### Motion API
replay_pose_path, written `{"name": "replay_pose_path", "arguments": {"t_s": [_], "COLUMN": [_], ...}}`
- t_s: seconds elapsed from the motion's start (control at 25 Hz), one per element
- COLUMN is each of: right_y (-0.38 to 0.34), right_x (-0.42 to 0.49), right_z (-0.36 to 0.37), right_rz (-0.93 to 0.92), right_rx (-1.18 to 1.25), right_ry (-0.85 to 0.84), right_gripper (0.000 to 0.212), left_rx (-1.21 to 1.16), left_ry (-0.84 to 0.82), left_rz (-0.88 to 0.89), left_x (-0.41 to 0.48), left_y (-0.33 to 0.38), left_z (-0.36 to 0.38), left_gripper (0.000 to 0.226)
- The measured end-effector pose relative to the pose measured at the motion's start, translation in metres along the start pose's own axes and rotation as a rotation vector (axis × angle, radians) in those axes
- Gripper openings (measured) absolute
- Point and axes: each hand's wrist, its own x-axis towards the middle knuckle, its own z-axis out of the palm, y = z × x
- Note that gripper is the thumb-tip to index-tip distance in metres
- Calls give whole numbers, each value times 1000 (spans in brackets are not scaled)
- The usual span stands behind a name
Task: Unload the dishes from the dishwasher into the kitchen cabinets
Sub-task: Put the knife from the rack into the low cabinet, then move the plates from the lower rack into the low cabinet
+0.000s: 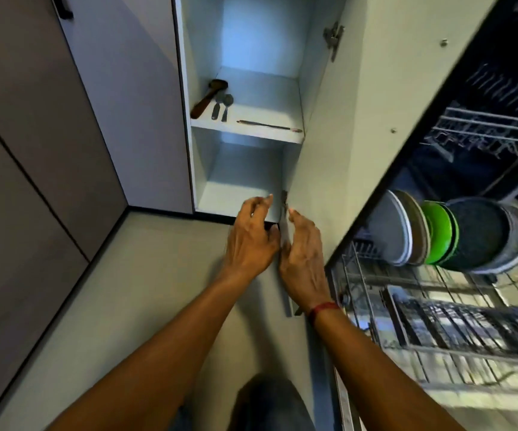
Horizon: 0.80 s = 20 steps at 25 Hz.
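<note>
A long flat grey utensil (283, 225), blurred, stands on edge between my hands in front of the open cabinet's lower compartment (235, 188). My right hand (301, 259) grips it, with its ends showing above and below the hand. Pressed close on the utensil's left side is my left hand (251, 241), thumb at the utensil and fingers loosely stretched toward the compartment. On the shelf above (267, 136) lie a wooden ladle (208, 98), two metal spoons (222, 105) and a thin stick-like utensil (268, 126). At the right, the dishwasher's lower rack (438, 321) holds several upright plates (456, 234).
The cabinet's open door (360, 135) hangs between the cabinet and the dishwasher. The dishwasher's upper rack (494, 129) is in the dark interior behind it. Tall grey cabinet fronts (33, 150) line the left. Pale floor (158, 290) lies below my arms.
</note>
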Motion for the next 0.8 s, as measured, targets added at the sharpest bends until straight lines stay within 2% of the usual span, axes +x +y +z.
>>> {"name": "replay_pose_path", "arguments": {"t_s": [0.12,0.24,0.4,0.48,0.6,0.68,0.8], "right_y": [-3,11,35,49,71,84,109], "right_x": [-48,-72,-91,-96,-101,-101,-89], "right_z": [-33,-62,-93,-105,-124,-138,-153], "right_rz": [26,68,157,216,276,299,315], "right_rx": [30,7,9,-16,-30,-26,-44], "right_ry": [-14,22,47,40,76,90,68], "right_gripper": [57,53,57,60,64,56,50], "left_rx": [-25,-126,-222,-231,-283,-293,-272], "left_ry": [-65,-44,-32,-81,-205,-271,-330], "left_rz": [93,172,235,214,75,-9,-43], "left_x": [-40,-53,-53,-53,-51,-46,-29], "left_y": [32,68,108,116,127,137,159], "left_z": [3,13,27,36,58,75,99], "left_gripper": [56,51,45,34,20,17,16]}}
